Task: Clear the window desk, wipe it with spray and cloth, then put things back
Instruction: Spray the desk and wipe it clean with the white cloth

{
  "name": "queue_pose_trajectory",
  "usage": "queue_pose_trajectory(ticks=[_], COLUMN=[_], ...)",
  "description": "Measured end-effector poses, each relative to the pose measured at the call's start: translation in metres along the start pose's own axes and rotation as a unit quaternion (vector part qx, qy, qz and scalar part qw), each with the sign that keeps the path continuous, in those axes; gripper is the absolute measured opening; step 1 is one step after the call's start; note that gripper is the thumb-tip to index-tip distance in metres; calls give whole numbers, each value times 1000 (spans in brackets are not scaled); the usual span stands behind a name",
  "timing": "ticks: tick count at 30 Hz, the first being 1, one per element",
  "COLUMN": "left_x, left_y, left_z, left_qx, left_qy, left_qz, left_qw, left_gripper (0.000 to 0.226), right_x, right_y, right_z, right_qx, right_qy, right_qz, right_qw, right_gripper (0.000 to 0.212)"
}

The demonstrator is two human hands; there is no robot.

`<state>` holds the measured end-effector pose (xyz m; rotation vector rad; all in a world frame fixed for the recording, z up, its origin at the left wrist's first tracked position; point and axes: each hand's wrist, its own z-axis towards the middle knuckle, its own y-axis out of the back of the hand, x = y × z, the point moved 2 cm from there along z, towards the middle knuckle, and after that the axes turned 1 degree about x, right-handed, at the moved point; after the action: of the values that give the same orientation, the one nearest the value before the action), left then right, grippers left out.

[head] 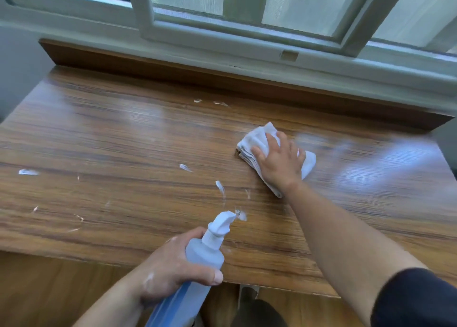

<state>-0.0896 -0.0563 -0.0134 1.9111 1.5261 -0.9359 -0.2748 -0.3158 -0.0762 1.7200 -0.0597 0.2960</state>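
Note:
The wooden window desk (103, 138) fills the view, bare apart from white foam streaks (220, 187) scattered over its middle and left. My right hand (278, 162) lies flat, fingers spread, pressing a folded white cloth (257, 141) onto the desk's right half. A wet sheen (385, 168) spreads to the right of the cloth. My left hand (170, 267) grips a pale blue spray bottle (205, 255) at the desk's near edge, its white nozzle pointing up and right over the wood.
A raised wooden lip (173, 67) runs along the back of the desk under the grey-green window frame (247, 30). Wooden floor (49, 289) shows below the near edge, and a dark shape (259, 312) sits by my feet.

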Motion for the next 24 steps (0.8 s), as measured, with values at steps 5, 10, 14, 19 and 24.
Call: queue_pose_trajectory(ticks=[5,10,14,19,24], left_x=[-2,-8,-7,-3,-5], left_y=[3,12,25,35,43], left_z=[-1,-11,-18,-21,-12], left_qx=[0,-1,-11,-1,-3], left_qy=[3,-16,-29,-36,-38], left_qz=[4,-20,-12,-47,-75], left_qw=[1000,1000,999,998,996], left_gripper=[68,67,65,65,70], right_x=[-2,-8,-12,-1,18], right_y=[8,2,-18,-34,-24], right_z=[32,-26,-127,-182,-133], right_qx=[15,24,12,5,29], right_qy=[58,104,143,150,128], right_qz=[-21,-43,-33,-53,-68], right_qw=[998,993,989,987,989], right_gripper=[66,65,64,61,68])
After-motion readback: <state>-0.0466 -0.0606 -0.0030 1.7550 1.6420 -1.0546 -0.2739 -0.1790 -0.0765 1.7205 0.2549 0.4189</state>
